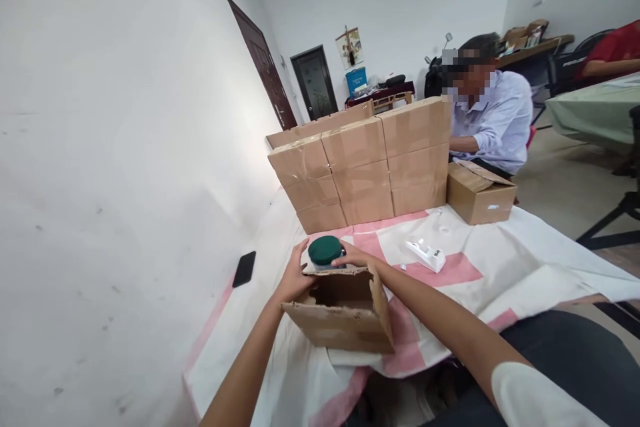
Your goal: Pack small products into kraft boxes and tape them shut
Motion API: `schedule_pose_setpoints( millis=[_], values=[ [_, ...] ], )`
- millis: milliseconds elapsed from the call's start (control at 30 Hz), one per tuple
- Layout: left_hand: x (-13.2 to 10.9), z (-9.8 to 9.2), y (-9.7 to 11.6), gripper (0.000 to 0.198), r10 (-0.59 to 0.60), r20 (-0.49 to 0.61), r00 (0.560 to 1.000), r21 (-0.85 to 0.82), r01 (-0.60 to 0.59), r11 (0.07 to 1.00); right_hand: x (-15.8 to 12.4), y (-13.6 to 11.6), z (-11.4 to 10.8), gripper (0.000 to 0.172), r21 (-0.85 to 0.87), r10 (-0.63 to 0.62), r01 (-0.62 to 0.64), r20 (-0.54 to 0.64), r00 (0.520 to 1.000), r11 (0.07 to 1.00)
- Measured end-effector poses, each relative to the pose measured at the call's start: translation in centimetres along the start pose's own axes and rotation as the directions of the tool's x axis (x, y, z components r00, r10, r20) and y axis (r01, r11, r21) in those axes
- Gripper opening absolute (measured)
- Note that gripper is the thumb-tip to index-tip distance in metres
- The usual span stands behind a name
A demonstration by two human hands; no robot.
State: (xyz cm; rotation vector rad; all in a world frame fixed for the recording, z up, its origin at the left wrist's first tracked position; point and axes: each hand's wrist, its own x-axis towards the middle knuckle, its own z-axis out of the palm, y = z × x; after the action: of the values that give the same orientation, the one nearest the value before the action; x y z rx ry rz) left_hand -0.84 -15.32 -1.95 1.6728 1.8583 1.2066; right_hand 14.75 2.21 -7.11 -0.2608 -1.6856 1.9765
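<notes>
A jar with a dark green lid [325, 250] stands upright on the cloth just behind an open cardboard box [345, 330]. My right hand [356, 255] reaches past the box, and its curled fingers rest against the right side of the jar. On the other side, my left hand [295, 275] curves towards the jar, thumb and fingers apart, with a narrow gap to it. The box has a torn upper edge, and its visible inside is dark. Its back edge hides the lower part of the jar.
Stacked cardboard boxes [360, 170] form a wall behind the jar. A smaller carton [483, 197] sits at their right. A white plastic item [425, 255] and a black phone [245, 269] lie on the pink-and-white cloth [457, 300]. A person [493, 113] sits beyond the boxes.
</notes>
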Motion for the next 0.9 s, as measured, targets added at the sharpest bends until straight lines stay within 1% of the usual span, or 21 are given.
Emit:
schedule_pose_setpoints(
  millis=[67, 100, 200, 233, 300, 333, 367, 400, 433, 467, 500, 533, 567, 600, 633, 667, 700, 733, 767, 833, 900],
  values=[
    [-1.2, 0.4, -0.3, 0.085, -0.046, -0.021, 0.999, -0.059, 0.045, 0.997, -1.0, -0.2, -0.9, 0.059, 0.115, 0.038, -0.029, -0.078, 0.996, 0.993],
    [-1.5, 0.6, -0.3, 0.081, -0.053, -0.037, 0.998, -0.062, 0.051, 0.997, -1.7, -0.5, -1.7, 0.056, 0.165, 0.054, -0.035, -0.109, 0.993, 0.986],
    [-1.7, 1.1, -0.2, 0.074, -0.072, -0.143, 0.987, -0.044, 0.067, 0.997, -4.6, -2.5, -5.1, 0.059, 0.301, 0.074, -0.014, -0.187, 0.980, 0.954],
    [-1.5, 1.0, -0.1, 0.074, -0.086, -0.166, 0.982, -0.056, 0.078, 0.995, -5.7, -3.5, -6.3, 0.060, 0.367, 0.083, 0.000, -0.210, 0.974, 0.930],
    [-1.7, 0.5, 0.0, 0.076, -0.112, -0.199, 0.973, -0.136, 0.086, 0.987, -7.7, -5.6, -8.7, 0.060, 0.571, 0.142, 0.025, -0.246, 0.959, 0.821],
    [-2.3, -0.1, -0.1, 0.074, -0.123, -0.239, 0.963, -0.193, 0.076, 0.978, -8.6, -6.6, -9.7, 0.061, 0.639, 0.160, 0.042, -0.255, 0.954, 0.768],
    [-3.5, -0.7, -0.5, 0.071, -0.144, -0.305, 0.941, -0.241, 0.070, 0.968, -9.4, -7.6, -10.5, 0.061, 0.682, 0.163, 0.078, -0.283, 0.945, 0.728],
    [-5.1, -1.5, -1.1, 0.062, -0.168, -0.412, 0.895, -0.268, 0.057, 0.962, -10.0, -8.4, -11.1, 0.060, 0.703, 0.148, 0.139, -0.331, 0.932, 0.698],
    [-7.3, -2.3, -2.0, 0.055, -0.204, -0.540, 0.816, -0.231, 0.090, 0.969, -10.6, -9.2, -11.6, 0.058, 0.709, 0.114, 0.222, -0.393, 0.913, 0.669],
    [-9.8, -3.0, -3.1, 0.049, -0.248, -0.654, 0.715, -0.124, 0.222, 0.967, -11.0, -9.9, -11.9, 0.057, 0.707, 0.075, 0.305, -0.452, 0.889, 0.638],
    [-12.5, -3.5, -4.3, 0.043, -0.288, -0.678, 0.677, 0.038, 0.424, 0.905, -11.4, -10.4, -12.1, 0.057, 0.704, 0.034, 0.371, -0.488, 0.872, 0.606],
    [-15.1, -3.8, -5.4, 0.035, -0.366, -0.648, 0.668, 0.200, 0.613, 0.764, -11.8, -10.9, -12.2, 0.060, 0.707, -0.005, 0.409, -0.498, 0.867, 0.577],
    [-17.5, -3.7, -6.2, 0.029, -0.445, -0.605, 0.660, 0.358, 0.725, 0.589, -12.1, -11.3, -12.3, 0.063, 0.721, -0.033, 0.414, -0.479, 0.877, 0.556],
    [-19.4, -3.2, -6.8, 0.024, -0.464, -0.607, 0.645, 0.481, 0.763, 0.432, -12.5, -11.6, -12.3, 0.067, 0.738, -0.051, 0.396, -0.443, 0.895, 0.546],
    [-20.6, -2.4, -6.9, 0.025, -0.426, -0.596, 0.681, 0.592, 0.731, 0.339, -12.8, -11.9, -12.3, 0.069, 0.750, -0.061, 0.372, -0.408, 0.911, 0.546],
    [-21.3, -1.4, -6.6, 0.029, -0.420, -0.547, 0.724, 0.688, 0.675, 0.268, -13.1, -12.1, -12.2, 0.071, 0.755, -0.063, 0.352, -0.383, 0.921, 0.553],
    [-21.4, -0.2, -6.0, 0.033, -0.460, -0.501, 0.733, 0.759, 0.627, 0.175, -13.3, -12.3, -12.1, 0.070, 0.749, -0.065, 0.346, -0.378, 0.924, 0.565],
    [-21.0, 0.8, -5.2, 0.038, -0.512, -0.456, 0.728, 0.817, 0.571, 0.084, -13.5, -12.5, -11.8, 0.067, 0.727, -0.078, 0.373, -0.405, 0.911, 0.576],
    [-20.3, 1.6, -4.5, 0.041, -0.581, -0.411, 0.703, 0.859, 0.512, 0.011, -13.6, -12.7, -11.6, 0.066, 0.702, -0.097, 0.402, -0.432, 0.897, 0.588],
    [-19.1, 2.5, -3.5, 0.043, -0.628, -0.381, 0.679, 0.874, 0.485, -0.007, -13.8, -13.1, -11.0, 0.063, 0.651, -0.157, 0.462, -0.471, 0.868, 0.602],
    [-18.7, 2.5, -3.3, 0.044, -0.657, -0.338, 0.674, 0.889, 0.458, 0.013, -14.3, -13.5, -10.5, 0.065, 0.629, -0.203, 0.474, -0.454, 0.868, 0.616]
  ],
)
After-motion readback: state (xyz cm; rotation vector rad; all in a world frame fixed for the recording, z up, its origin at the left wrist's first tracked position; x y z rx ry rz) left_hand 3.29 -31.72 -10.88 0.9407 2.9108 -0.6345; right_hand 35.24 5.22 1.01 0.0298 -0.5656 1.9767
